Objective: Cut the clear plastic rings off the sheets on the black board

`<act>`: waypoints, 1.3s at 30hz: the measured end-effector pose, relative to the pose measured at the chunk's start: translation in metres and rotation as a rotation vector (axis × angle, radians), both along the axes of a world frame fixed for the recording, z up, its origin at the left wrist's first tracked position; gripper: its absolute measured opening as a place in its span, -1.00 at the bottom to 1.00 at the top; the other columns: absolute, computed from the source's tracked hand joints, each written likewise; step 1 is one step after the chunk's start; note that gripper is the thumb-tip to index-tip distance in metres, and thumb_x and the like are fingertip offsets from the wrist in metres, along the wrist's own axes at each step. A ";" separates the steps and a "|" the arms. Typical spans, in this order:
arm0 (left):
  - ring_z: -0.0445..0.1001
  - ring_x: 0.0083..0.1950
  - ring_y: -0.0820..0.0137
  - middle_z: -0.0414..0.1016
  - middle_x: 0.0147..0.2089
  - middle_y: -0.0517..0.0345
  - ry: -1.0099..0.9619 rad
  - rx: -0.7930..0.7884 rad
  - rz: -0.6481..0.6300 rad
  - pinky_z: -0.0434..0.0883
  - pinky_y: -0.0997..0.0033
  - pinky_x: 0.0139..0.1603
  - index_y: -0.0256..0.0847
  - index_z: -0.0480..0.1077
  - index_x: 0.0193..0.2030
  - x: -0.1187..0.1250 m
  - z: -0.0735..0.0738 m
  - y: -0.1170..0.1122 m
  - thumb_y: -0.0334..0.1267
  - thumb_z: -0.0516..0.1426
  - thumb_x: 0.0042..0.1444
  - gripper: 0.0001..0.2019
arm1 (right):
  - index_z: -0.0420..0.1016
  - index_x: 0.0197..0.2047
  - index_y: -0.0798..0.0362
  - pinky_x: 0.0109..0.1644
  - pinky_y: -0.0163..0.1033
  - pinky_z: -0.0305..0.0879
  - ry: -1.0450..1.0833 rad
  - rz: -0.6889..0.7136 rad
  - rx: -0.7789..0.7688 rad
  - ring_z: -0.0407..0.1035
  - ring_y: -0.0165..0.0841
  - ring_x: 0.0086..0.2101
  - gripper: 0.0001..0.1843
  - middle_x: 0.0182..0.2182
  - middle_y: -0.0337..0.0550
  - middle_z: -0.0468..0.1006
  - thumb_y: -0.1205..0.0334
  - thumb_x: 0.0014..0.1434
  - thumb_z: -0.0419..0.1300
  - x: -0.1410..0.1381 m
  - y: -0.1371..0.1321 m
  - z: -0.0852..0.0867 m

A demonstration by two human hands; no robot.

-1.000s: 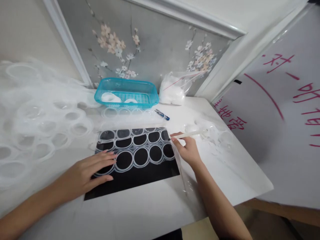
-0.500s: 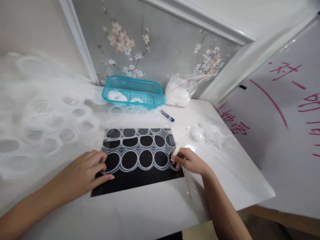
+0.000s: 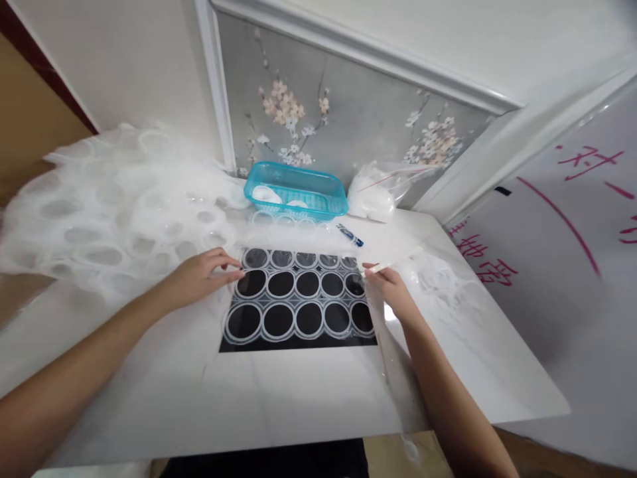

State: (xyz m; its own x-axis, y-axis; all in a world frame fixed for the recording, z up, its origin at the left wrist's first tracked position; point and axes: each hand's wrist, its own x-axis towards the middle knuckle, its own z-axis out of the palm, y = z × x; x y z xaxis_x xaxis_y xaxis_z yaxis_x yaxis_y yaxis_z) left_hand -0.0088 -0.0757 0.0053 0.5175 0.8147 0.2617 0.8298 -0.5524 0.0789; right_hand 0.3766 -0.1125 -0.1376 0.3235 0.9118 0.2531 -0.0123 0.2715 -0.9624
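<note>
A clear plastic sheet printed with rows of white rings (image 3: 294, 303) lies over a black rectangular board (image 3: 298, 347) on the white table. At the sheet's left edge, my left hand (image 3: 202, 277) has thumb and forefinger pinched on the film. My right hand (image 3: 393, 290) grips a slim white stick-like tool (image 3: 381, 267) at the right edge, its fingertips touching the film there. Beyond the board, the ringed film continues as a strip toward the blue basket (image 3: 298, 174).
A large heap of ringed film (image 3: 114, 206) covers the table's left. White rings (image 3: 266, 194) sit in the basket. Beside it are a plastic bag with white contents (image 3: 372, 199) and a blue marker (image 3: 350, 235). Crumpled clear film (image 3: 442, 275) lies right, near a whiteboard (image 3: 562, 318).
Both hands have moved away from me, up along the board's sides. The ringed sheet now covers more of the board's near part. My left fingers have closed together. The view has shifted.
</note>
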 end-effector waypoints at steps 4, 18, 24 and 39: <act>0.46 -0.15 0.22 0.44 -0.13 -0.03 0.023 0.046 0.104 0.36 0.31 -0.12 -0.30 0.44 0.03 -0.001 0.009 0.026 0.15 0.01 0.10 -0.42 | 0.34 -0.45 0.00 -0.17 -0.15 0.45 0.170 -0.015 -0.027 0.49 -0.17 -0.16 -0.65 -0.27 -0.09 0.57 -0.04 -0.09 0.34 0.007 0.021 0.009; 0.46 -0.26 0.34 0.51 -0.28 0.09 0.210 0.068 0.067 0.38 0.28 -0.17 -0.26 0.44 -0.33 0.030 0.018 0.047 -0.09 0.12 0.16 -0.75 | 0.40 -0.49 0.09 -0.68 -0.39 0.10 0.242 0.174 -0.199 0.29 -0.47 -0.66 -0.76 -0.52 -0.14 0.55 0.22 -0.09 0.40 -0.002 0.043 0.031; 0.47 -0.18 0.28 0.49 -0.21 0.06 0.184 0.198 0.089 0.33 0.36 -0.19 -0.20 0.44 -0.34 0.032 0.031 0.048 -0.17 0.06 0.09 -0.81 | 0.33 -0.50 0.03 -0.56 -0.36 0.24 0.263 0.035 -0.078 0.33 -0.46 -0.61 -0.76 -0.52 -0.20 0.54 0.20 0.01 0.32 -0.003 0.058 0.046; 0.48 -0.09 0.22 0.50 -0.11 0.00 0.146 0.332 -0.154 0.38 0.28 -0.08 -0.25 0.42 -0.05 0.023 0.000 0.015 -0.10 0.00 0.25 -0.68 | 0.49 -0.43 0.08 -0.08 -0.02 0.36 -0.271 -0.236 -0.117 0.46 -0.02 -0.10 -0.89 -0.22 0.07 0.59 0.22 0.02 0.29 -0.013 0.038 0.062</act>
State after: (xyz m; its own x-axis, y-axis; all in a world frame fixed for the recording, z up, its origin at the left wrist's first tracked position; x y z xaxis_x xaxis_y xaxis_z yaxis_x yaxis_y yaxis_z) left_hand 0.0140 -0.0605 0.0054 0.6784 0.6079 0.4125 0.7245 -0.6468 -0.2383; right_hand 0.3631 -0.0746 -0.0757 0.4640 0.8478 0.2566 0.2969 0.1241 -0.9468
